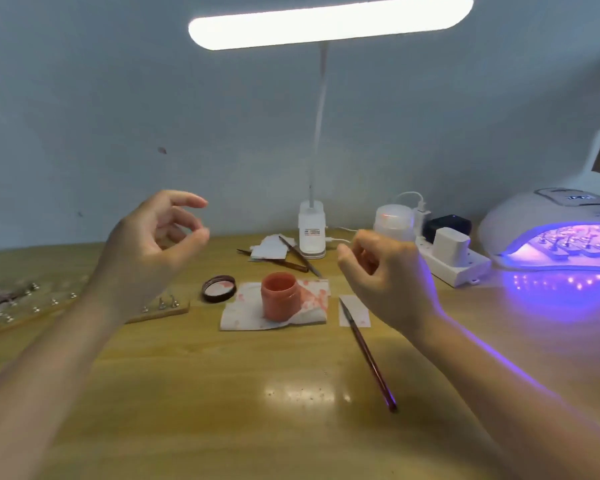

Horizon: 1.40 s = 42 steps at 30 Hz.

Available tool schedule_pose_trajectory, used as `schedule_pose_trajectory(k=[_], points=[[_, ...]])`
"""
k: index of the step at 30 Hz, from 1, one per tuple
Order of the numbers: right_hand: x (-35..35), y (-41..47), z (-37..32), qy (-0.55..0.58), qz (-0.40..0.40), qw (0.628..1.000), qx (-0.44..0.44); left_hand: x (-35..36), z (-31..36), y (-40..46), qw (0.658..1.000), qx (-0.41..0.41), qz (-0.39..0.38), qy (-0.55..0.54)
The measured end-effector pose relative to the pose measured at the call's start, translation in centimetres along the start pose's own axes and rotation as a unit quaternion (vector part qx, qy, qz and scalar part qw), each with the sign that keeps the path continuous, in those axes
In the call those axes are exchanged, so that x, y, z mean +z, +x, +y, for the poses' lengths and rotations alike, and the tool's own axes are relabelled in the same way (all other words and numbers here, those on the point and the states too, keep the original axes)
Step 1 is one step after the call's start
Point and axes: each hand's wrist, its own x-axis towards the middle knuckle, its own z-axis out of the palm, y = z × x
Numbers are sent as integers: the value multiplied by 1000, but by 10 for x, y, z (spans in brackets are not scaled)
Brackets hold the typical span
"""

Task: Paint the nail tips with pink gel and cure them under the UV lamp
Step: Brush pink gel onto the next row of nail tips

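Observation:
An open jar of pink gel [280,296] stands on a stained white tissue [246,317] at the middle of the wooden table. Its lid [219,288] lies just to the left. A thin brush [368,355] lies on the table to the right of the jar, its tip on a small paper [359,308]. The UV lamp [551,226] glows violet at the right, with a row of nail tips on stands [579,244] inside it. My left hand [153,247] and my right hand [385,275] hover above the table, fingers loosely curled, holding nothing.
A wooden strip with metal stands [160,308] lies at the left. Behind the jar are a clip desk lamp [311,233], tweezers [300,256] and paper scraps. A white jar [394,223] and a power strip with plugs [454,258] sit beside the UV lamp.

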Motion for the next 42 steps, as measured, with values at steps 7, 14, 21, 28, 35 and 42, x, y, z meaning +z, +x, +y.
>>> schedule_pose_trajectory(k=[7,14,21,28,35,42], points=[[7,-18,21,-121,-188,971,87,-53,-85,-8,930,-175,-213,242],[-1,-10,17,-203,-323,922,68,-62,-116,-13,916,-249,-219,227],[-1,-8,14,-178,-413,888,94,-54,-132,-17,937,-216,-182,206],[-2,-5,11,-163,-449,874,87,-57,-127,-18,959,-177,-148,167],[-6,3,3,-71,-406,905,106,-75,-101,-2,982,-133,-87,103],[-9,12,-2,478,-155,785,363,-49,-33,0,977,-82,-193,-39]])
